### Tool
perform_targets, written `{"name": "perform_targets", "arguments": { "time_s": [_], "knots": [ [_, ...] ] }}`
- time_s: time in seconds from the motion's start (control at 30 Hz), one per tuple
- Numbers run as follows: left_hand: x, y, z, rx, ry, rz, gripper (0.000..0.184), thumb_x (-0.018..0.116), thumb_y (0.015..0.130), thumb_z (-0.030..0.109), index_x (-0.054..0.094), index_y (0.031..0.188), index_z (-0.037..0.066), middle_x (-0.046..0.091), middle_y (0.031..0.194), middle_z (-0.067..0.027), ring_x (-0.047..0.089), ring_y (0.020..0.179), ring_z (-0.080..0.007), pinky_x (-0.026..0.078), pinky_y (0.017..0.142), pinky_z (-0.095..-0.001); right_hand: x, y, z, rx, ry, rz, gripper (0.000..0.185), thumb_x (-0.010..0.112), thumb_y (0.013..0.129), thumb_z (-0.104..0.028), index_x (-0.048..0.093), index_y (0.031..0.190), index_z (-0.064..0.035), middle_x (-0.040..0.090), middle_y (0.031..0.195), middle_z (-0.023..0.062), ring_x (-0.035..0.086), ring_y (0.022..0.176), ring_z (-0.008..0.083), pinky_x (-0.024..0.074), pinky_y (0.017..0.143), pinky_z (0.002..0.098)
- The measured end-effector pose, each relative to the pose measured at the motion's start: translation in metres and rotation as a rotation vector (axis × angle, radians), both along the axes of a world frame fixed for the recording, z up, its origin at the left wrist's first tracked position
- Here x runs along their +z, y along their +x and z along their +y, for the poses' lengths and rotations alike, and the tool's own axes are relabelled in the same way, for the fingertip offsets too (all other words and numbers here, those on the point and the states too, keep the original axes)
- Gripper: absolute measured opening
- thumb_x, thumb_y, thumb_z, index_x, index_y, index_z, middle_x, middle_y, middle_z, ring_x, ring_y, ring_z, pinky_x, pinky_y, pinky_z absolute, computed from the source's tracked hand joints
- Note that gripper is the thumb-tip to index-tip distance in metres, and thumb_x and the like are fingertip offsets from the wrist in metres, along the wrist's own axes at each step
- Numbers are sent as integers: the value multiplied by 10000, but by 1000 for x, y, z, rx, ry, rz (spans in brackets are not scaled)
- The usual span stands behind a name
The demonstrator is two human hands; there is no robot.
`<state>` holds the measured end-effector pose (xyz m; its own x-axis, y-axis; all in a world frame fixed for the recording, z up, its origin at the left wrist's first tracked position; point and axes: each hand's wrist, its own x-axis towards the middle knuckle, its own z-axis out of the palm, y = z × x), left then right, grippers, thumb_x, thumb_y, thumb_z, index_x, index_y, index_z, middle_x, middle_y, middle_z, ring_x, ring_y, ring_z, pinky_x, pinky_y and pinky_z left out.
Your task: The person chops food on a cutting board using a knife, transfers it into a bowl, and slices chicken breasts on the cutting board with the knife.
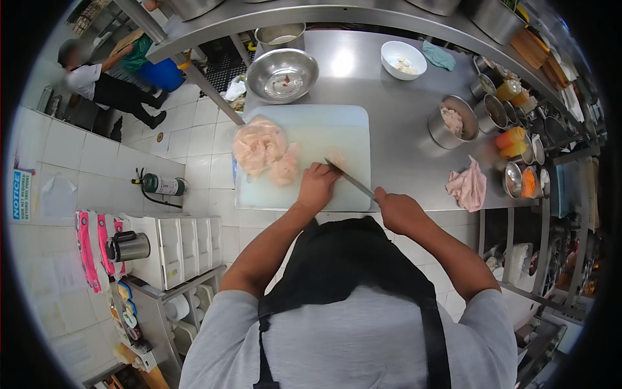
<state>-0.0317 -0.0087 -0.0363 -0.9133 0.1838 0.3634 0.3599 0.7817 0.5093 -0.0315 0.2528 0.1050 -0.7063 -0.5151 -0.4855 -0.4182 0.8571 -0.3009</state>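
Note:
My right hand (398, 211) is wrapped around the handle of a kitchen knife (355, 182), whose blade slants across the white cutting board (304, 117) toward the upper left. Close to the blade tip, my left hand (317, 185) has its fingers curled down on a small piece of raw chicken (336, 157). The fingers partly hide that piece. On the board's left side lies a heap of pale pink raw chicken (259, 145), partly on clear plastic, with another lump (285, 167) beside it, nearer my left hand.
Behind the board sits a steel bowl (282, 76). Farther right are a white bowl (403, 60), a green cloth (438, 56), a steel pot of pale meat pieces (453, 122) and a pink cloth (466, 183). Sauce bottles (511, 141) line the right edge. A person (103, 84) stands far left.

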Motion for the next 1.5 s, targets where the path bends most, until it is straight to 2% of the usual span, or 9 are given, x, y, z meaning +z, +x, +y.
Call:
{"name": "perform_targets", "arguments": {
  "time_s": [0.33, 0.43, 0.63, 0.73, 1.03, 1.13, 1.17, 1.27, 1.5],
  "knots": [
    [29, -37, -62, 289, -92, -42, 339, 691, 863, 95, 740, 1197, 63, 712, 1167, -199, 658, 1141, -392, 535, 1015, -523, 1, -1, -16, -92, -128, -7, 321, 551, 941, -13, 539, 1260, 21, 733, 945, 260, 724, 897, 474, 557, 778, 597],
    [27, -69, -90, 348, -458, -370, 339, 711, 863, 160, 739, 1186, 63, 702, 1219, -228, 666, 1180, -405, 548, 1023, -522, -12, 5, -11, -65, -88, -44, 329, 550, 935, -13, 537, 1262, 19, 733, 936, 258, 725, 892, 471, 559, 783, 595],
    [38, -86, -91, 162, -544, -521, 253, 704, 872, 197, 732, 1098, 84, 759, 1106, -159, 709, 1136, -405, 574, 956, -528, -39, -15, -7, -172, -146, 78, 358, 541, 919, 7, 535, 1276, 29, 733, 918, 259, 725, 878, 475, 563, 789, 593],
    [26, -87, -107, 153, -394, -465, 234, 771, 853, 204, 701, 1039, 81, 762, 953, -94, 755, 958, -339, 595, 844, -475, -43, -17, -9, -206, -160, 54, 355, 536, 926, 3, 534, 1279, 35, 735, 907, 255, 725, 869, 474, 564, 791, 589],
    [68, -51, -54, 143, 1115, -721, 183, 783, 975, 99, 602, 962, 123, 671, 885, 32, 631, 791, -60, 479, 630, -237, -34, -14, -12, -218, -147, 33, 332, 533, 936, 2, 534, 1267, 33, 739, 925, 260, 726, 888, 480, 556, 792, 595],
    [20, -42, -29, 317, 991, -766, 176, 798, 970, 123, 637, 1025, 79, 684, 937, -3, 662, 816, -89, 520, 654, -283, -35, -15, -11, -195, -136, 41, 327, 534, 937, 1, 534, 1262, 32, 739, 923, 259, 728, 891, 479, 557, 793, 595],
    [12, -33, -21, 393, 582, -537, 220, 766, 960, 84, 667, 1150, 36, 698, 976, -75, 698, 805, -176, 565, 699, -343, -36, -15, -11, -195, -131, 43, 324, 534, 937, 1, 534, 1260, 33, 738, 921, 260, 728, 890, 479, 557, 792, 595],
    [11, -20, -28, 309, 225, -196, 316, 724, 920, 43, 694, 1233, 24, 713, 1035, -156, 721, 877, -301, 599, 777, -401, -38, -17, -11, -198, -130, 60, 317, 535, 939, 0, 536, 1253, 35, 736, 917, 263, 726, 885, 479, 556, 789, 596],
    [20, 5, -32, -49, 55, -208, 321, 689, 856, 7, 749, 1167, 59, 724, 1150, -172, 648, 1118, -409, 558, 980, -488, -42, -6, -12, -196, -221, 148, 237, 547, 993, -54, 542, 1215, 30, 726, 890, 259, 722, 868, 476, 548, 771, 607]
  ]
}}
